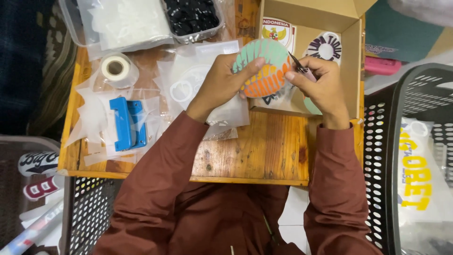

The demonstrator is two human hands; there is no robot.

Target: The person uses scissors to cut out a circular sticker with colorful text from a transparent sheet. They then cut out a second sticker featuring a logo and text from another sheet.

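Observation:
My left hand [222, 80] holds a round sticker [264, 68] with a green upper half and an orange lower half, thumb on its top edge. My right hand [318, 82] grips thin dark tweezers [298, 63] whose tip touches the sticker's right edge. Both hands hover over the front of an open cardboard box [351, 61] that holds more stickers, one crest-shaped [277, 30] and one round white and purple [325, 47]. Both sleeves are dark red.
On the small wooden table [255, 151] lie clear plastic bags [188, 75], a tape roll [115, 68], a blue punch tool [126, 123] and trays of white and black parts [191, 16]. Black perforated baskets [382, 141] flank the table, holding printed stickers.

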